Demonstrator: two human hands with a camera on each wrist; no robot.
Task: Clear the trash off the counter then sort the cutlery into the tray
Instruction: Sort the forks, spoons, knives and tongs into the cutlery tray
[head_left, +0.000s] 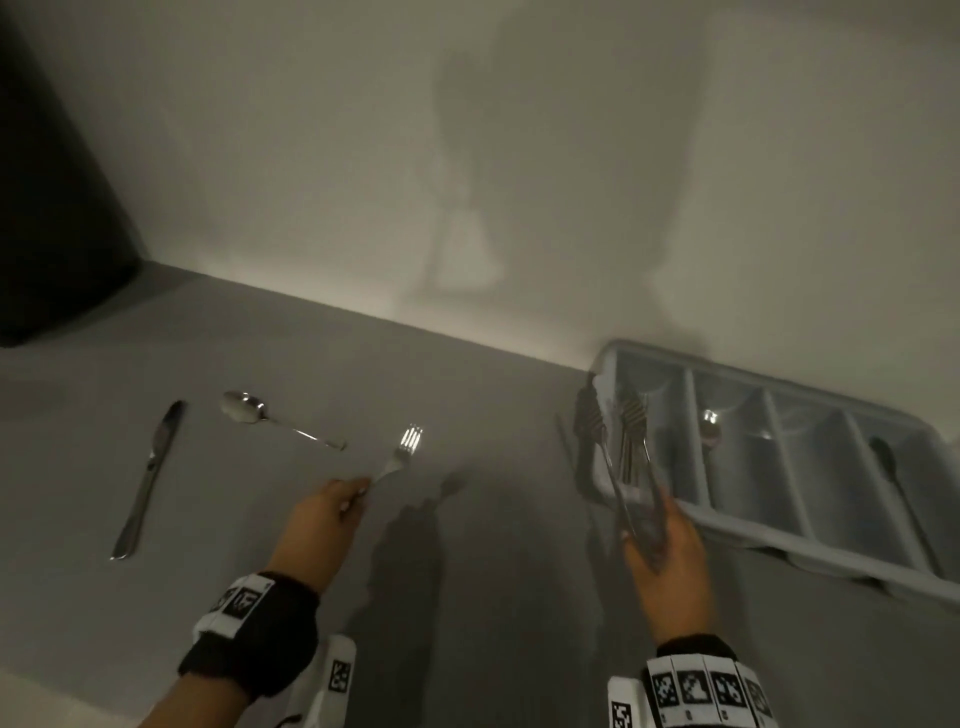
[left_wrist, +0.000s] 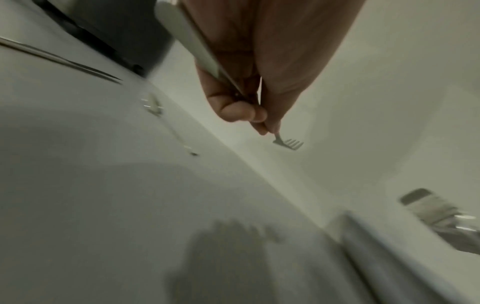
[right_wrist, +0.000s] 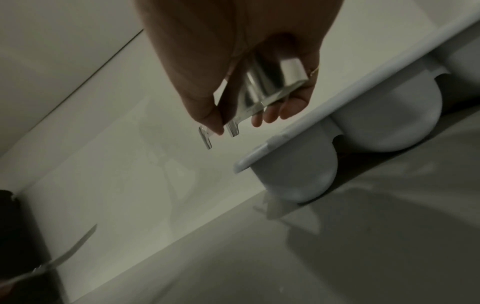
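Note:
My left hand (head_left: 357, 492) pinches a steel fork (head_left: 404, 452) by its handle, tines raised just above the grey counter (head_left: 467, 545). The left wrist view shows my fingers (left_wrist: 244, 112) curled round the fork (left_wrist: 288, 143). My right hand (head_left: 647, 525) grips metal tongs (head_left: 618, 457), whose two ends hang over the left end of the grey cutlery tray (head_left: 769, 543). The right wrist view shows the tongs (right_wrist: 262, 86) in my palm beside the tray (right_wrist: 306, 131). A knife (head_left: 149, 478) and a spoon (head_left: 260, 415) lie on the counter at left.
The tray has several long compartments; one holds a spoon (head_left: 709, 431), the right one a dark utensil (head_left: 896, 478). A black object (head_left: 52, 208) stands at the counter's far left corner. A pale wall (head_left: 519, 156) runs behind the counter.

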